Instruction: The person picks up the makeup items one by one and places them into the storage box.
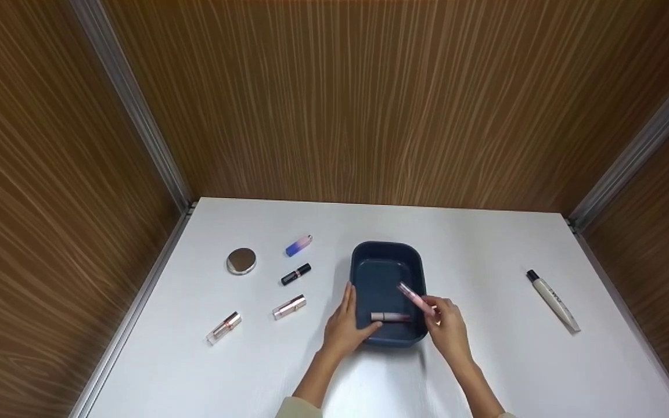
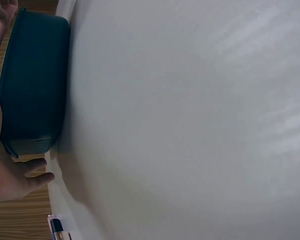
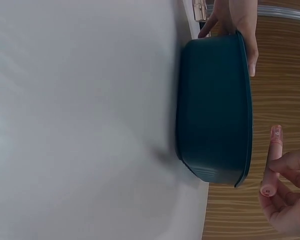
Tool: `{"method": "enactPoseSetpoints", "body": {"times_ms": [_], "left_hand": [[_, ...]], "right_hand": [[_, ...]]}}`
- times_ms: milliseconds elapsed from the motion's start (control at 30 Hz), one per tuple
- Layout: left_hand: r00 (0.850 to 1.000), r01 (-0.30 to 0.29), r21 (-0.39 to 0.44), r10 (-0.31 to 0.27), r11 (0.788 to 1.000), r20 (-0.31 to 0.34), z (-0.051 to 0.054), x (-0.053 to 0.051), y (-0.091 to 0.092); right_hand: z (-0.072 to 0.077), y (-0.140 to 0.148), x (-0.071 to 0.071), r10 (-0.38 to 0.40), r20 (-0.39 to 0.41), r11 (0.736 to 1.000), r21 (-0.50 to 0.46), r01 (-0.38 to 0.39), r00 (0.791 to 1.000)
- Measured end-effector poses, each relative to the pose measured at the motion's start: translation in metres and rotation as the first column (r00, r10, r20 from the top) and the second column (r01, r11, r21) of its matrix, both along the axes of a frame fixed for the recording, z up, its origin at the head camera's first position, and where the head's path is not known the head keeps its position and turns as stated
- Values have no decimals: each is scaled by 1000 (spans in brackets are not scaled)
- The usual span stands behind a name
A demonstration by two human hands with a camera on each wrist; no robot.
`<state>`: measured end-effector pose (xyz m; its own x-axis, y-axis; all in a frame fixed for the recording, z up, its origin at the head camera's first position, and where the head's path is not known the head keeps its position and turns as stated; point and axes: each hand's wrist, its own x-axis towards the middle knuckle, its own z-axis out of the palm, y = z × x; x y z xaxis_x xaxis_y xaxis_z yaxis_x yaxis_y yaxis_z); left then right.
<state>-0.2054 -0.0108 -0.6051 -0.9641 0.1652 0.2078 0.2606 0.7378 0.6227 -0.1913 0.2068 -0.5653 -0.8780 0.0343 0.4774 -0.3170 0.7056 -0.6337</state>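
I observe a white bench (image 1: 485, 255) bearing a dark blue bin (image 1: 387, 251). The left hand (image 1: 343, 331) grasps the bin's left wall, thumb over the rim. The right hand (image 1: 449, 330), the nearer grip, pinches one end of a pink tube (image 1: 416, 298); its long axis slants far-left from the fingers, above the bin. A second tube (image 1: 389, 317) lies crosswise inside.

Between our left hand (image 1: 343, 332) and right hand (image 1: 449, 332) sits a tub (image 1: 387, 251), lip gloss (image 1: 382, 317) inside; compact (image 1: 241, 260) leftward, squeeze tube (image 1: 555, 303) rightward.
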Motion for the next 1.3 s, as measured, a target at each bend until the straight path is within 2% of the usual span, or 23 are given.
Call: {"method": "enactPoseSetpoints", "body": {"times_ms": [133,600,833,1067,1300], "left_hand": [[1000,-2,-20,2,1000,1,2,0,0],[1000,-6,-47,5,999,-6,1,-1,0],[1000,-3,-31,3,1000,-8,-1,-2,0],[1000,-3,-13,2,1000,-28,-2,-1,-1],[1000,0,-19,0,1000,-6,-1,-1,0]], "right_hand": [[-1,-4,0,19,-12,1000,15,-19,1000],[0,-14,1,64,39,997,32,-65,997],[-1,-16,-4,98,-21,991,95,-96,995],[-2,-18,-10,122,-13,981,151,-119,992],[-4,-21,-15,143,-17,971,197,-136,990]]}}
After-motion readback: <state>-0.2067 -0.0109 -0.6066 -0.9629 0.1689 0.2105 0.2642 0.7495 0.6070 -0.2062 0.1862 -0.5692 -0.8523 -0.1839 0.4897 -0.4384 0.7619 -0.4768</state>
